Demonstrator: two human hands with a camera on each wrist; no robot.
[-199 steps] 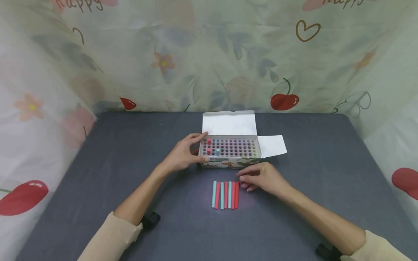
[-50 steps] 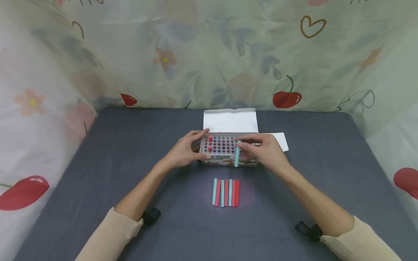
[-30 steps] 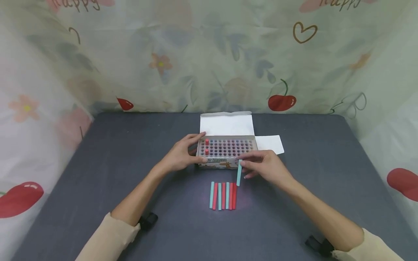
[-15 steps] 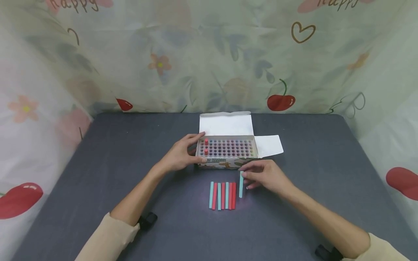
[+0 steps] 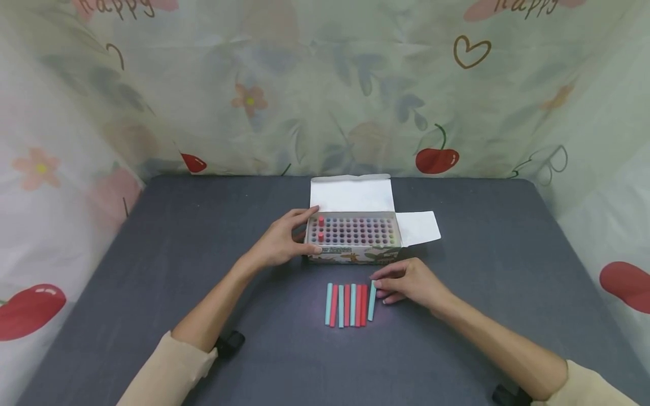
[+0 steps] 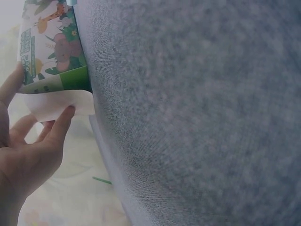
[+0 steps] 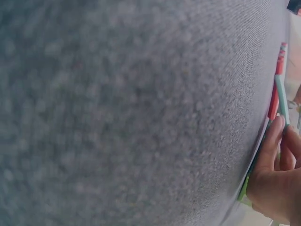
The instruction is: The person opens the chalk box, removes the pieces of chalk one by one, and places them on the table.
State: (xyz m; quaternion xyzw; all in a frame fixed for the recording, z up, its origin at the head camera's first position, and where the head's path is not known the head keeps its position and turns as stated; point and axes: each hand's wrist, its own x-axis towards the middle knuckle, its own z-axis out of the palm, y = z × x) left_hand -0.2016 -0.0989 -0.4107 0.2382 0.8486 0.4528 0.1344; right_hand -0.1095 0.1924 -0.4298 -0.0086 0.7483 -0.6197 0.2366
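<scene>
On the grey table (image 5: 203, 270) in front of us, our right hand (image 5: 408, 282) now lies low beside the row of sticks (image 5: 345, 297), fingertips pinching the upper end of a teal stick (image 5: 372, 300) that rests flat as the row's rightmost piece. Half a second ago we held that stick a little apart from the row; a second before that it hung tilted in the air, and earlier still it stood over the tray of holes. So it has come out of the box (image 5: 352, 237) and down to the table, and the row has grown from six pieces to seven, teal and red mixed. We judge this stick as good as placed, with two red pegs (image 5: 321, 228) left standing at the tray's left end. Our left hand (image 5: 281, 239) has not shifted, thumb and fingers curled round the left end of the box to steady it

From the head view we get the whole layout: open lid, side flap, tray, row. Our right wrist camera adds only a close edge-on sliver of the teal and red sticks with a fingertip (image 7: 275, 136) laid on them, mostly blurred tabletop. Our left wrist camera shows what the head view hides: the printed side panel of the box and fingers (image 6: 59, 129) touching its white flap
</scene>
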